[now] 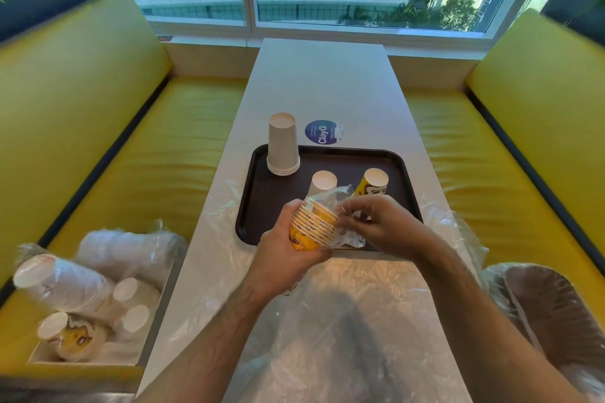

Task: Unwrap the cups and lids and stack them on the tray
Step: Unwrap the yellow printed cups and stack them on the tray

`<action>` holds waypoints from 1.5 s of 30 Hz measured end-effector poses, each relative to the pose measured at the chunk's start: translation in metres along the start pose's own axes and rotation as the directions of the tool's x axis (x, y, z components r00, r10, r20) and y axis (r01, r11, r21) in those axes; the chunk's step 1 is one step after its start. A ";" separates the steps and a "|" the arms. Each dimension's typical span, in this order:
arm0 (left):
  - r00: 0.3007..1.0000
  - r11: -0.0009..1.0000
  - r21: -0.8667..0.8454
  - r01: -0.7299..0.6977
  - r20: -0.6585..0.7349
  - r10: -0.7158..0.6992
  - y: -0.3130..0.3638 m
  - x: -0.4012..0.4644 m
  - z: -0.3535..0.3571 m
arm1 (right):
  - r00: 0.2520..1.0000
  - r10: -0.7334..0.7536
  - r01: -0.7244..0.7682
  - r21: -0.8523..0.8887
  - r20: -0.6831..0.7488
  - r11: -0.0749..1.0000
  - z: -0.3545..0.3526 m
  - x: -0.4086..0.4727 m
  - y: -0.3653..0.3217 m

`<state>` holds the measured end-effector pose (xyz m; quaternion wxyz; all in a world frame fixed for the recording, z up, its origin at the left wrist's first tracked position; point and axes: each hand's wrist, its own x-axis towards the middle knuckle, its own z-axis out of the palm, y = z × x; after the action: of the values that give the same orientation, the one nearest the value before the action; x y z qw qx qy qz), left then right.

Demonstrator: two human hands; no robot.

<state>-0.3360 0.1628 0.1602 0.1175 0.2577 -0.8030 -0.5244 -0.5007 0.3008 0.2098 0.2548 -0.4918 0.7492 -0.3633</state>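
My left hand point(288, 247) grips a stack of yellow paper cups point(314, 226), lying sideways with rims toward the right, just above the near edge of the dark brown tray point(262, 193). My right hand point(379, 226) pinches the clear plastic wrap point(343, 206) that hangs around the stack's rim end. On the tray stand three upside-down stacks: tall white cups point(283, 144) at the far left, a shorter white stack point(322, 185) in the middle, and a yellow printed stack point(373, 183) to its right, partly hidden by the wrap.
Clear plastic sheeting point(343, 304) covers the near table. A box point(88, 304) on the left yellow bench holds wrapped sleeves of white and yellow cups. A wrapped brown bundle point(550, 314) lies on the right bench. A round blue sticker point(322, 131) sits beyond the tray.
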 end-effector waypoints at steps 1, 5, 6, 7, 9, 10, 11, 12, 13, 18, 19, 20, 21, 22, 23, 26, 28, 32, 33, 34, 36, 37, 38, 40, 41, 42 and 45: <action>1.000 1.000 -0.004 -0.001 -0.003 0.001 -0.001 0.000 -0.001 | 1.000 -0.005 0.005 0.010 -0.031 1.000 -0.002 -0.001 0.000; 1.000 1.000 0.006 0.008 -0.003 -0.008 0.000 -0.002 -0.004 | 0.996 0.020 -0.014 0.070 -0.083 0.997 -0.010 -0.002 0.001; 1.000 1.000 0.010 0.007 -0.004 -0.007 0.001 -0.002 -0.004 | 0.996 0.034 -0.026 0.091 -0.087 0.995 -0.009 -0.001 0.000; 1.000 1.000 0.012 0.007 -0.003 -0.006 0.002 -0.003 -0.004 | 0.994 0.055 -0.044 0.115 -0.092 0.992 -0.008 -0.002 -0.001; 1.000 1.000 0.011 0.003 -0.001 -0.003 0.003 -0.004 -0.003 | 0.993 0.071 -0.058 0.139 -0.089 0.989 -0.005 -0.002 -0.004; 1.000 1.000 0.011 -0.002 0.000 0.002 0.003 -0.004 -0.002 | 0.995 0.060 -0.050 0.130 -0.080 0.990 -0.004 -0.002 -0.005; 1.000 1.000 0.012 -0.007 0.002 0.007 0.002 -0.005 -0.002 | 0.997 0.049 -0.042 0.111 -0.067 0.993 -0.004 -0.003 -0.005; 1.000 1.000 0.014 -0.010 0.003 0.010 0.003 -0.005 -0.002 | 0.998 0.038 -0.033 0.093 -0.057 0.995 -0.004 -0.003 -0.004; 1.000 1.000 0.015 -0.012 0.003 0.012 0.003 -0.006 -0.002 | 0.998 0.033 -0.029 0.080 -0.054 0.996 -0.006 -0.003 -0.004; 1.000 1.000 -0.028 0.005 -0.006 -0.006 0.001 -0.006 -0.002 | 0.998 -0.015 0.020 0.078 -0.061 0.997 -0.018 -0.005 0.000; 1.000 0.999 -0.050 0.013 -0.019 -0.014 0.000 -0.006 -0.004 | 0.997 -0.022 0.029 0.094 -0.070 0.995 -0.021 -0.005 0.002; 0.999 0.997 -0.076 0.023 -0.035 -0.026 -0.001 -0.005 -0.005 | 0.997 -0.022 0.032 0.131 -0.080 0.991 -0.023 -0.006 0.004; 0.998 0.994 -0.104 0.033 -0.051 -0.038 -0.002 -0.005 -0.007 | 0.996 -0.011 0.027 0.184 -0.088 0.983 -0.025 -0.006 0.006; 0.997 0.991 -0.130 0.042 -0.062 -0.051 -0.003 -0.005 -0.008 | 0.996 0.004 0.018 0.227 -0.093 0.974 -0.026 -0.007 0.008; 0.996 0.987 -0.151 0.048 -0.066 -0.059 -0.004 -0.005 -0.009 | 0.995 0.019 0.005 0.250 -0.095 0.968 -0.026 -0.007 0.009; 0.997 0.980 -0.190 0.051 -0.043 -0.060 -0.005 -0.004 -0.009 | 0.993 0.052 -0.027 0.228 -0.105 0.973 -0.018 -0.009 0.010; 0.998 0.976 -0.213 0.041 -0.029 -0.048 -0.004 -0.003 -0.006 | 0.987 0.056 -0.024 0.206 -0.154 0.978 -0.011 -0.008 0.010; 0.999 0.972 -0.234 0.019 -0.028 -0.027 -0.002 -0.005 -0.004 | 0.957 0.011 0.015 0.089 -0.291 0.996 -0.002 -0.004 0.015; 0.999 0.970 -0.243 0.015 -0.027 -0.022 -0.001 -0.004 -0.003 | 0.951 0.020 0.003 0.072 -0.309 0.997 0.000 -0.003 0.017; 0.999 0.968 -0.250 0.012 -0.028 -0.019 -0.001 -0.004 -0.003 | 0.948 0.037 -0.017 0.068 -0.316 0.998 0.001 -0.002 0.019; 0.999 0.963 -0.269 0.004 -0.035 -0.014 0.001 -0.003 -0.002 | 0.948 0.072 -0.045 0.093 -0.310 0.995 0.004 -0.002 0.022; 0.999 0.960 -0.279 0.003 -0.041 -0.015 0.002 -0.002 -0.002 | 0.949 0.085 -0.059 0.094 -0.302 0.994 0.004 -0.002 0.023; 0.999 0.959 -0.284 0.004 -0.046 -0.018 0.003 -0.001 -0.002 | 0.950 0.101 -0.081 0.080 -0.296 0.994 0.004 -0.003 0.025; 0.998 0.958 -0.287 0.012 -0.049 -0.027 0.005 0.002 -0.002 | 0.946 0.128 -0.118 0.053 -0.298 0.992 0.003 -0.004 0.026; 0.998 0.958 -0.286 0.016 -0.056 -0.034 0.005 0.003 -0.002 | 0.942 0.131 -0.123 0.047 -0.308 0.991 0.000 -0.003 0.027; 0.997 0.960 -0.280 0.022 -0.067 -0.043 0.006 0.005 -0.002 | 0.936 0.133 -0.123 0.051 -0.327 0.991 -0.003 -0.002 0.029; 0.994 0.962 -0.272 0.037 -0.089 -0.064 0.006 0.009 0.000 | 0.871 0.178 -0.151 0.095 -0.459 0.984 -0.015 0.007 0.042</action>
<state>-0.3449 0.1599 0.1651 0.1770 0.2850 -0.7105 -0.6186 -0.5380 0.3098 0.1854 0.1113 -0.3175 0.8170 -0.4683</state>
